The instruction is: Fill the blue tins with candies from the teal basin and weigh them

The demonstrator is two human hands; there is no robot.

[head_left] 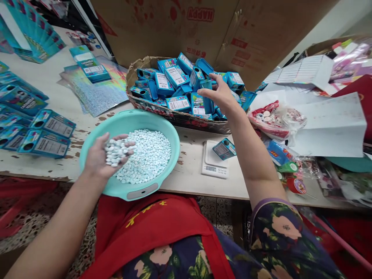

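Observation:
My left hand [100, 157], palm up over the turquoise basin [93, 135], holds a heap of small pale-blue candies [116, 151]. More loose candies [148, 155] cover the basin's bottom. My right hand [217, 93] reaches over the cardboard tray [180, 117] of small blue boxes [176, 76]. Its thumb and fingers are apart around the top of one box; whether they touch it is unclear. On the white scale [215, 171] rests a single blue box [225, 148], with an opening in its end.
Stacked blue boxes [50, 135] stand at the left, near shiny holographic sheets [107, 89]. A large carton [180, 35] rises behind the tray. White papers [328, 128] and a plastic bag of small items [276, 118] lie at the right.

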